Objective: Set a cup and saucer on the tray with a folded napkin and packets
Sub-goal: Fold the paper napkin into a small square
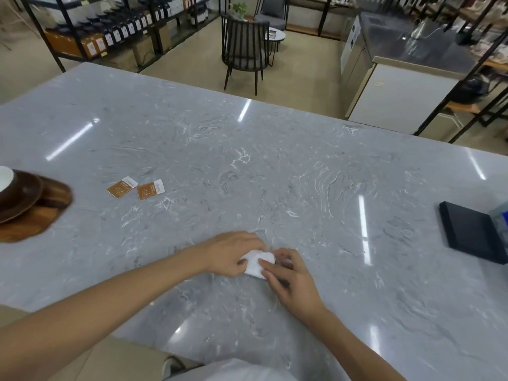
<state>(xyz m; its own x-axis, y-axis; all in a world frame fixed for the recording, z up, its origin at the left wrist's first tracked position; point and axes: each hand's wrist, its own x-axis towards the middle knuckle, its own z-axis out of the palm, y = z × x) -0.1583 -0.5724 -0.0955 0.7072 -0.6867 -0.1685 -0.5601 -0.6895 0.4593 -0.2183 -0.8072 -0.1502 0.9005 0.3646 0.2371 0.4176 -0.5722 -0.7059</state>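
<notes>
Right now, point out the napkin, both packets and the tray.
napkin (255,266): head view, white middle between the hands.
left packet (120,189): head view, brown face.
right packet (148,190): head view, brown face.
tray (30,224): head view, bare wooden edge.

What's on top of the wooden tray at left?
On the wooden tray sits a dark brown saucer carrying a white cup, cut by the frame edge. The tray beneath them is hidden.

both forearms reach in, left hand (233,254) and right hand (288,276) close together, fingers curled, pinching
</notes>
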